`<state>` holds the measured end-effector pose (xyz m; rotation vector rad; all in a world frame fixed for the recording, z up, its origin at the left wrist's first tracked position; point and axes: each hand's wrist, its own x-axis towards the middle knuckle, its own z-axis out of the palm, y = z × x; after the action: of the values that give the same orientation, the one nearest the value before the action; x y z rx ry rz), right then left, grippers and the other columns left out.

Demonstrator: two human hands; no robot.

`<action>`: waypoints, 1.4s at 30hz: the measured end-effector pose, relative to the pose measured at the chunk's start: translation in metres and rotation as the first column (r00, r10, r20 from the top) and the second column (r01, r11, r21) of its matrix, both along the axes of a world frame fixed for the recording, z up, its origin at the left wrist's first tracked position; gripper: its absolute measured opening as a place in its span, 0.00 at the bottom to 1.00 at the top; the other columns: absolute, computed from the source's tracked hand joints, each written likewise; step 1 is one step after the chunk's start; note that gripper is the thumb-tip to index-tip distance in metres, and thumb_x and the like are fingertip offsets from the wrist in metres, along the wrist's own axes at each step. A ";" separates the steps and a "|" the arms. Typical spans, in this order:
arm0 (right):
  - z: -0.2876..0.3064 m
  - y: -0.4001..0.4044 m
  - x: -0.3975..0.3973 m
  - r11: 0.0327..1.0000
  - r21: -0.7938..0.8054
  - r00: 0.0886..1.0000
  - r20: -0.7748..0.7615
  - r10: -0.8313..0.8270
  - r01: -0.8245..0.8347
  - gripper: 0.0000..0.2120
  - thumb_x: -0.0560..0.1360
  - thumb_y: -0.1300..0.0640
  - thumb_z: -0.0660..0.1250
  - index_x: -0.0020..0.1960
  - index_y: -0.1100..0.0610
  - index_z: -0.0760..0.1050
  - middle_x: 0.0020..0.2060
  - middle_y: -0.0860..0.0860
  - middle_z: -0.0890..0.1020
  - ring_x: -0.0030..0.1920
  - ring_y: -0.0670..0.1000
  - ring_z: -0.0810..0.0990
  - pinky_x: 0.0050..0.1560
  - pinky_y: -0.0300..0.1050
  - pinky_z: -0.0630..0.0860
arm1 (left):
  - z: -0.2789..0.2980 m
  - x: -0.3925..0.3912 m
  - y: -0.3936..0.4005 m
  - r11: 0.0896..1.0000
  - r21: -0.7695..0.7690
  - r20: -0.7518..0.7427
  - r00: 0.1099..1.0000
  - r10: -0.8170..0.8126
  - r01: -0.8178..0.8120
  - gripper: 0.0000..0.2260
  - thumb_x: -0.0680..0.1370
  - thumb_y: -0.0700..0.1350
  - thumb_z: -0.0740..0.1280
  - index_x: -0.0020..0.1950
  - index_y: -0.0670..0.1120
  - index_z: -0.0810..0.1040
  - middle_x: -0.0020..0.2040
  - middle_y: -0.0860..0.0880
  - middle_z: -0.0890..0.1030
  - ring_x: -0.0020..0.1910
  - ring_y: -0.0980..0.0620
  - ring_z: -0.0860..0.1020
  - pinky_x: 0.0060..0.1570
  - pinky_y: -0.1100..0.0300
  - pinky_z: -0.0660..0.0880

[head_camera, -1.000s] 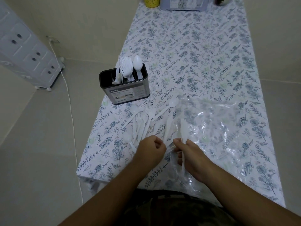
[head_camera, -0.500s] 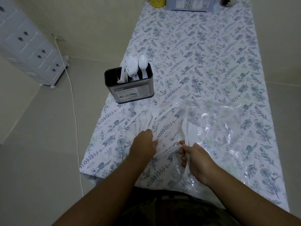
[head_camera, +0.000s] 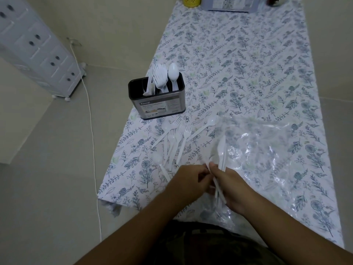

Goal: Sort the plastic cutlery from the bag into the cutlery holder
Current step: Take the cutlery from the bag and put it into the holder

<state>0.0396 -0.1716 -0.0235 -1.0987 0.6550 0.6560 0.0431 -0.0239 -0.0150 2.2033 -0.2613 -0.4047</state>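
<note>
A dark cutlery holder [head_camera: 158, 107] stands near the table's left edge with white forks, a spoon and a knife upright in it. Several loose white forks and spoons [head_camera: 177, 138] lie fanned on the floral cloth in front of it. A clear plastic bag [head_camera: 263, 150] lies flat to the right. My right hand [head_camera: 231, 188] grips a bundle of white cutlery [head_camera: 221, 153] at the bag's near left corner. My left hand [head_camera: 189, 180] touches it, fingers pinched at the same bundle's handles.
The table [head_camera: 248, 54] wears a floral cloth; its left edge drops to the floor. A yellow cup [head_camera: 191, 0], a grey box [head_camera: 231, 3] and a small pot stand at the far end. A white drawer unit [head_camera: 36, 48] and cable are at left.
My left hand has moved right from the loose pile and met my right hand at the bundle. The right hand has kept its grip on the cutlery.
</note>
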 end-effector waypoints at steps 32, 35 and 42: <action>-0.007 -0.012 -0.009 0.982 -0.164 0.996 -0.048 0.081 -0.088 0.06 0.80 0.60 0.66 0.56 0.58 0.79 0.33 0.52 0.74 0.30 0.49 0.69 0.28 0.43 0.67 | -0.043 0.025 0.033 0.774 0.541 0.142 0.943 0.300 -0.328 0.14 0.80 0.53 0.64 0.59 0.45 0.72 0.56 0.47 0.76 0.56 0.48 0.71 0.57 0.51 0.71; -0.006 -0.009 -0.009 0.986 -0.149 0.996 -0.047 0.071 -0.077 0.06 0.81 0.62 0.65 0.56 0.59 0.78 0.34 0.53 0.75 0.30 0.49 0.71 0.30 0.44 0.69 | -0.043 0.030 0.032 0.718 0.646 0.073 0.957 0.280 -0.259 0.15 0.81 0.53 0.63 0.60 0.43 0.73 0.56 0.45 0.77 0.57 0.46 0.74 0.56 0.50 0.73; -0.003 -0.009 -0.005 0.992 -0.124 0.999 -0.036 -0.030 0.025 0.08 0.82 0.62 0.62 0.59 0.58 0.77 0.41 0.56 0.81 0.41 0.54 0.79 0.45 0.55 0.77 | -0.031 0.025 0.034 0.796 0.518 0.037 0.937 0.347 -0.315 0.10 0.82 0.47 0.57 0.50 0.42 0.74 0.45 0.45 0.78 0.45 0.48 0.76 0.41 0.55 0.75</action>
<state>0.0345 -0.1806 -0.0261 -1.1917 0.7498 0.6207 0.0684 0.0097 -0.0460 2.6934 0.3104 -0.3715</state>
